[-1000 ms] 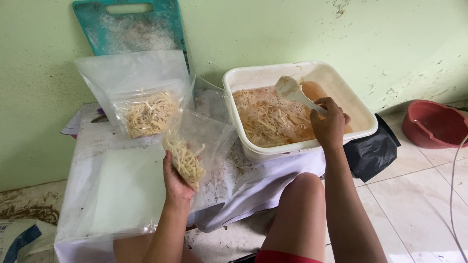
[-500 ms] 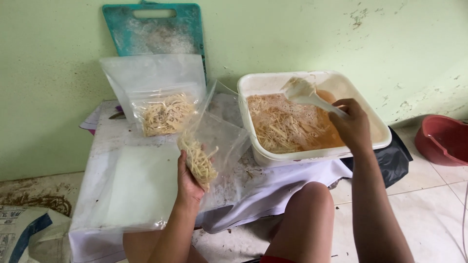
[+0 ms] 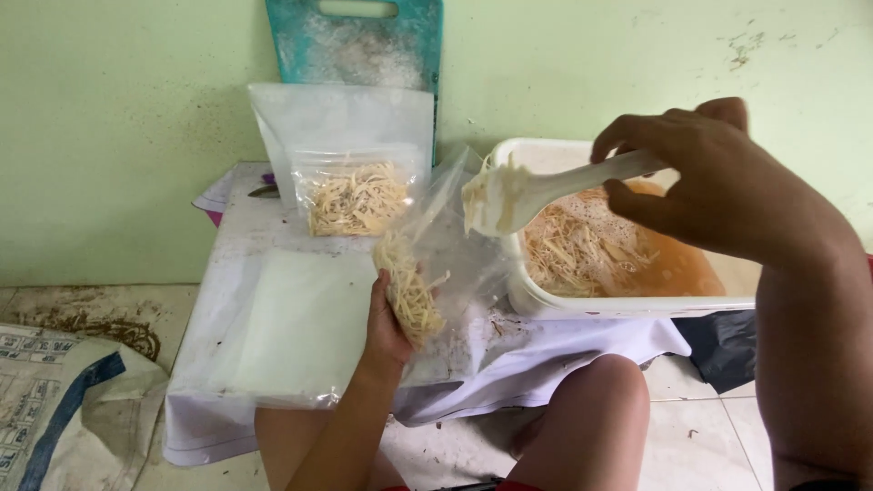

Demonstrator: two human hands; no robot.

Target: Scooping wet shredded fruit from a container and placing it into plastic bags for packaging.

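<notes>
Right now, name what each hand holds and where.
Left hand: clear plastic bag, gripped at its lower side. Right hand: white spoon, by its handle end.

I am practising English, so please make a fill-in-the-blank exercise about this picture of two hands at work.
1. The left hand holds a clear plastic ____ of pale shreds.
2. The right hand holds a white plastic ____ above the bag's mouth.
3. The white rectangular tub contains shreds in ____ liquid.
4. A filled clear pouch stands against the ____ wall.

Missing words: bag; spoon; orange; green
</notes>
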